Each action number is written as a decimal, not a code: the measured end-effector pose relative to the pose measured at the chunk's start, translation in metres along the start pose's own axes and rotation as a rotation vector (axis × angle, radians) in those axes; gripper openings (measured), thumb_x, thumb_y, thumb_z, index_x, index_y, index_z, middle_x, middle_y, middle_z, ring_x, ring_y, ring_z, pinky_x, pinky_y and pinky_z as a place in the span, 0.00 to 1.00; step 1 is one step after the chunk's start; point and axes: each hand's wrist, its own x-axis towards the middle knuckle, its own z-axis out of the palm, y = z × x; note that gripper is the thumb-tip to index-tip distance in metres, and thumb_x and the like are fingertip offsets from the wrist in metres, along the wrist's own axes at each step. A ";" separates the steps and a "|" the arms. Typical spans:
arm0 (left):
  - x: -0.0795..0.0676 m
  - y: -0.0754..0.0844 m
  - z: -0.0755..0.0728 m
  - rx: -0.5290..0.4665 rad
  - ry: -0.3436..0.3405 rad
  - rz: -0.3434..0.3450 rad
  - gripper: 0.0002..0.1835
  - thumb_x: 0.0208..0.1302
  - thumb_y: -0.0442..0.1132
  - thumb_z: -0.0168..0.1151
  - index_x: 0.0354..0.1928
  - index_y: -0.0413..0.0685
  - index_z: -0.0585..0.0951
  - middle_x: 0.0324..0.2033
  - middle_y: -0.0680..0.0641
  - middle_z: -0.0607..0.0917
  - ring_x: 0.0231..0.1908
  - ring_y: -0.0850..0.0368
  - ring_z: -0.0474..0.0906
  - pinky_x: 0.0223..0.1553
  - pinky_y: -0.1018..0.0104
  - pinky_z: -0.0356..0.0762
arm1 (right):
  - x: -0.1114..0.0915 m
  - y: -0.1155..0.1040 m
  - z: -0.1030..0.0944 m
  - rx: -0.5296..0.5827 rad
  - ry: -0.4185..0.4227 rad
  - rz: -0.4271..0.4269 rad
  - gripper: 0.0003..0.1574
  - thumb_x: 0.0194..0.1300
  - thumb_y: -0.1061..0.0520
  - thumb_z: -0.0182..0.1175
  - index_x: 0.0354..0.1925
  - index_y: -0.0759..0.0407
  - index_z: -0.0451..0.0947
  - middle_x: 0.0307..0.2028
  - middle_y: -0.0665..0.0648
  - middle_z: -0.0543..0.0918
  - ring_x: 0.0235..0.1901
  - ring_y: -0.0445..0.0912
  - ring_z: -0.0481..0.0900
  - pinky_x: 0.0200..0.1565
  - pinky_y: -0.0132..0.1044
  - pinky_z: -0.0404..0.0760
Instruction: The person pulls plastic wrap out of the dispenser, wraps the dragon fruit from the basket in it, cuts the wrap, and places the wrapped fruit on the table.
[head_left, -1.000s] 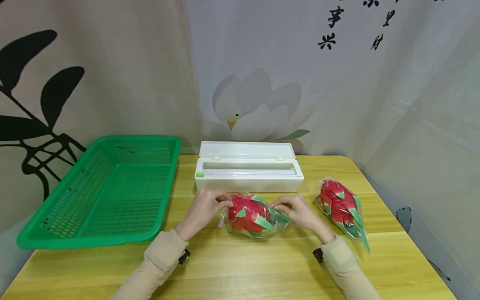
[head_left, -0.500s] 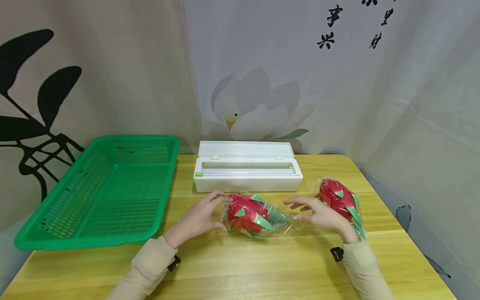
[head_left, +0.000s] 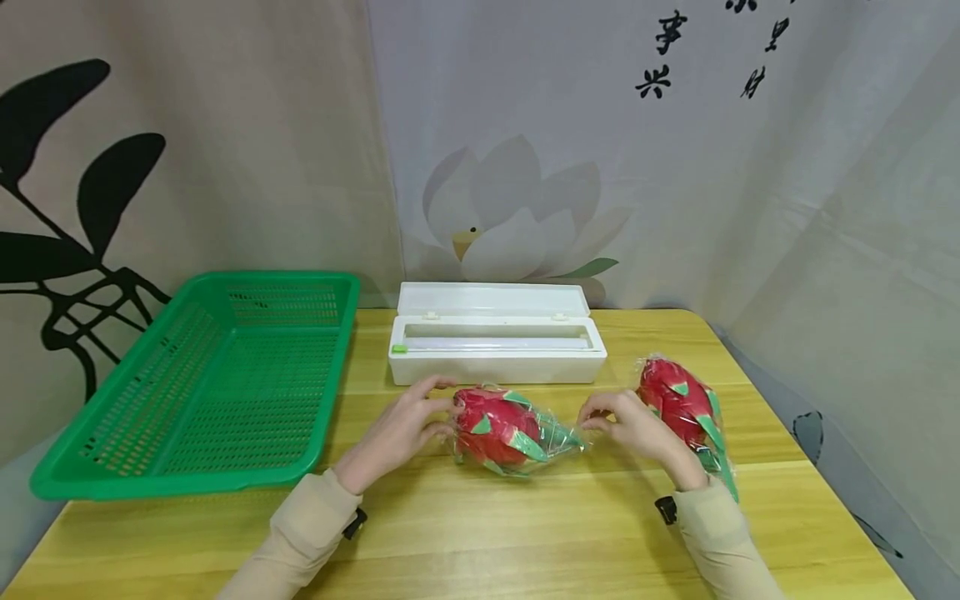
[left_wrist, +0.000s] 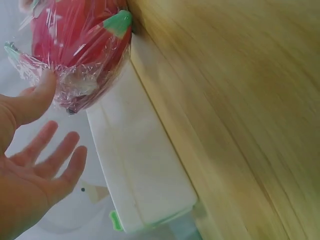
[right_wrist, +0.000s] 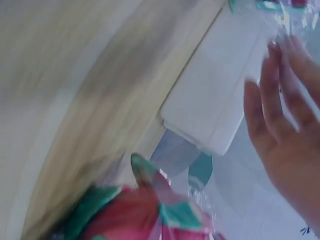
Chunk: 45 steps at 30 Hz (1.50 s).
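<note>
Green perforated plastic forms the shallow rectangular basket (head_left: 210, 383) at the left of the pale yellow wooden tabletop (head_left: 480, 533). Next along, the left hand (head_left: 401, 429) rests its thumb and fingertips against the stem end of the red dragon fruit with green scales wrapped in clear plastic film (head_left: 504, 429); in the left wrist view the fingers are spread and nearly straight, only the thumb touching the film. This fruit lies on its side near the middle of the tabletop, just in front of the long white plastic film dispenser box (head_left: 497, 343), whose lid stands open. The film is crinkled and shiny, gathered into a loose tail at the fruit's right end, where the right hand (head_left: 637, 427) has its fingertips; whether they pinch the film or only touch it cannot be told. Just beyond that hand lies a second film-wrapped red dragon fruit (head_left: 682, 408), tilted toward the tabletop's right edge. Behind everything hang pale fabric curtains (head_left: 525, 150) printed with a white lotus, black leaves and black characters.
</note>
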 end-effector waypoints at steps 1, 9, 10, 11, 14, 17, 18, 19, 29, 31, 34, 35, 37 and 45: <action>0.001 0.000 0.000 -0.018 0.002 0.004 0.12 0.49 0.34 0.70 0.38 0.46 0.85 0.54 0.42 0.79 0.50 0.46 0.80 0.47 0.61 0.82 | 0.002 0.000 0.003 -0.026 0.040 -0.025 0.05 0.55 0.67 0.65 0.28 0.57 0.82 0.29 0.50 0.83 0.30 0.35 0.78 0.34 0.28 0.80; 0.006 0.000 0.005 -0.187 -0.032 0.002 0.13 0.55 0.21 0.62 0.39 0.43 0.84 0.46 0.43 0.86 0.43 0.54 0.85 0.41 0.75 0.81 | 0.013 -0.005 0.025 -0.116 0.231 -0.005 0.06 0.52 0.69 0.67 0.27 0.60 0.83 0.27 0.52 0.82 0.26 0.37 0.77 0.28 0.26 0.78; 0.006 0.000 0.005 -0.188 -0.028 0.002 0.13 0.55 0.21 0.62 0.40 0.42 0.84 0.45 0.43 0.87 0.42 0.55 0.85 0.40 0.75 0.82 | 0.013 -0.006 0.027 -0.106 0.225 0.006 0.05 0.53 0.70 0.67 0.29 0.61 0.83 0.27 0.54 0.83 0.26 0.38 0.79 0.29 0.26 0.80; 0.006 -0.001 0.005 -0.180 -0.021 0.001 0.13 0.55 0.22 0.62 0.41 0.42 0.84 0.45 0.43 0.87 0.42 0.55 0.86 0.41 0.74 0.82 | 0.013 -0.007 0.028 -0.094 0.213 0.014 0.05 0.54 0.69 0.66 0.30 0.62 0.83 0.29 0.55 0.84 0.28 0.40 0.80 0.31 0.27 0.81; 0.006 -0.002 0.006 -0.158 -0.009 0.006 0.11 0.55 0.28 0.65 0.41 0.43 0.85 0.44 0.44 0.87 0.42 0.55 0.86 0.42 0.71 0.83 | 0.011 -0.011 0.028 -0.046 0.147 0.024 0.10 0.59 0.66 0.63 0.41 0.65 0.82 0.37 0.59 0.86 0.33 0.45 0.84 0.36 0.33 0.84; 0.005 -0.001 0.006 -0.131 -0.007 0.016 0.16 0.56 0.30 0.66 0.48 0.45 0.82 0.46 0.44 0.86 0.43 0.54 0.85 0.42 0.66 0.83 | 0.007 -0.013 0.028 -0.025 0.079 -0.006 0.21 0.59 0.59 0.65 0.51 0.64 0.78 0.44 0.59 0.85 0.38 0.46 0.84 0.42 0.38 0.84; 0.005 -0.001 0.006 -0.113 -0.011 0.018 0.18 0.56 0.31 0.65 0.51 0.46 0.81 0.47 0.45 0.86 0.43 0.54 0.85 0.42 0.66 0.84 | 0.006 -0.013 0.028 -0.029 0.064 -0.029 0.24 0.58 0.57 0.66 0.53 0.63 0.77 0.45 0.58 0.85 0.39 0.46 0.83 0.42 0.40 0.83; 0.005 0.000 0.006 -0.098 -0.014 0.023 0.20 0.57 0.31 0.65 0.53 0.47 0.80 0.48 0.45 0.85 0.44 0.53 0.84 0.42 0.66 0.84 | 0.005 -0.014 0.029 -0.033 0.055 -0.052 0.27 0.57 0.56 0.67 0.54 0.63 0.77 0.46 0.58 0.84 0.39 0.47 0.83 0.42 0.41 0.83; 0.006 0.002 0.012 -0.043 -0.007 0.028 0.17 0.59 0.28 0.63 0.51 0.43 0.82 0.49 0.44 0.80 0.47 0.51 0.81 0.45 0.67 0.82 | 0.009 -0.014 0.038 -0.067 0.144 -0.201 0.16 0.52 0.62 0.68 0.41 0.66 0.83 0.37 0.60 0.84 0.34 0.48 0.84 0.34 0.35 0.83; 0.006 0.003 0.012 -0.056 0.002 0.020 0.16 0.59 0.28 0.63 0.51 0.42 0.82 0.48 0.44 0.80 0.46 0.51 0.81 0.46 0.66 0.82 | 0.010 -0.015 0.038 -0.072 0.147 -0.207 0.14 0.53 0.64 0.67 0.41 0.67 0.83 0.37 0.60 0.84 0.33 0.47 0.83 0.33 0.33 0.82; 0.007 0.004 0.012 -0.078 0.020 -0.002 0.16 0.60 0.28 0.62 0.51 0.42 0.82 0.46 0.44 0.81 0.44 0.52 0.82 0.45 0.66 0.83 | 0.011 -0.016 0.038 -0.090 0.134 -0.186 0.14 0.57 0.65 0.64 0.43 0.67 0.83 0.37 0.59 0.85 0.33 0.45 0.83 0.33 0.30 0.82; 0.007 0.004 0.012 -0.085 0.025 -0.011 0.16 0.60 0.28 0.61 0.51 0.42 0.82 0.45 0.44 0.81 0.43 0.53 0.82 0.44 0.67 0.83 | 0.012 -0.016 0.039 -0.088 0.122 -0.175 0.14 0.58 0.65 0.63 0.44 0.67 0.83 0.37 0.59 0.85 0.33 0.45 0.83 0.33 0.29 0.81; 0.007 0.004 0.013 -0.106 0.032 -0.024 0.16 0.61 0.28 0.60 0.51 0.41 0.80 0.43 0.44 0.83 0.38 0.55 0.82 0.39 0.71 0.83 | 0.013 -0.015 0.040 -0.091 0.097 -0.155 0.12 0.61 0.65 0.60 0.44 0.67 0.83 0.37 0.59 0.86 0.33 0.44 0.84 0.35 0.29 0.82; 0.010 0.004 0.013 -0.160 0.050 -0.047 0.03 0.63 0.33 0.59 0.37 0.41 0.79 0.35 0.45 0.87 0.30 0.60 0.81 0.29 0.80 0.76 | 0.015 -0.018 0.040 -0.036 0.019 -0.035 0.11 0.66 0.64 0.56 0.43 0.64 0.83 0.38 0.59 0.88 0.31 0.36 0.79 0.35 0.29 0.81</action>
